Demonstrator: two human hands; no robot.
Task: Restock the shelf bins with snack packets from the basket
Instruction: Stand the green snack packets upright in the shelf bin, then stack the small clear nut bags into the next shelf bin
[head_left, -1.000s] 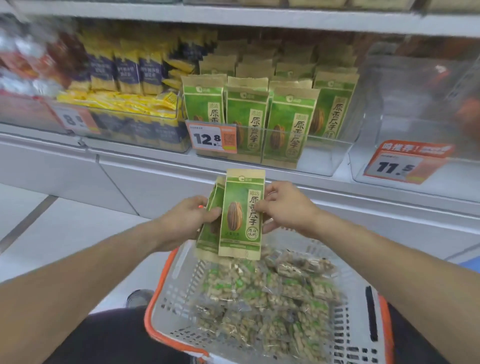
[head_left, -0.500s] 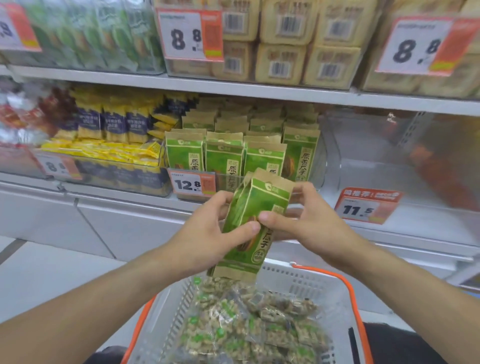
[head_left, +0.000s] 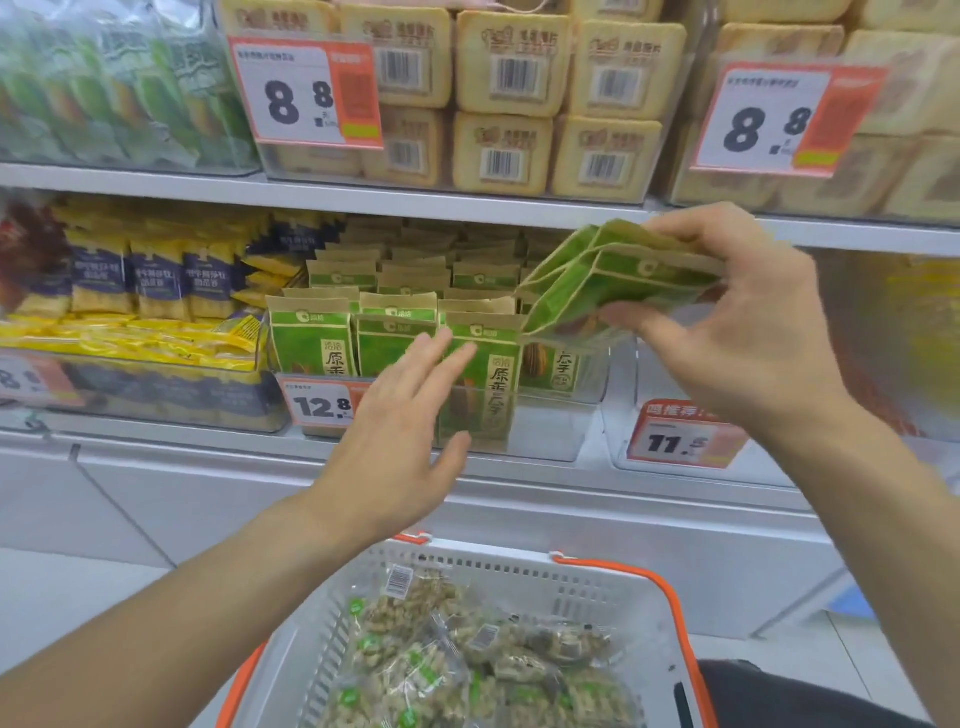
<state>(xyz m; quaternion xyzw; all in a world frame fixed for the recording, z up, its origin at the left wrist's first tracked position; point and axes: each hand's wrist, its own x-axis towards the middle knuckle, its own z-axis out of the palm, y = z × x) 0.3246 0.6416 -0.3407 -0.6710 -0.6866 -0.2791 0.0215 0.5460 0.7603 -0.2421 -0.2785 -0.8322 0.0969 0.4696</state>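
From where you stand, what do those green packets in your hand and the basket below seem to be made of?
Green packets: seemingly matte kraft paper, tan edges and soft creases; any lining is hidden. Basket: rigid pale plastic, judging by its moulded slots, with an orange rim.

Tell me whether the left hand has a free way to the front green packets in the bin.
Probably yes: the left hand is open, its fingers already at the front green packets, with nothing between. The right hand holds its packets higher, off to the side.
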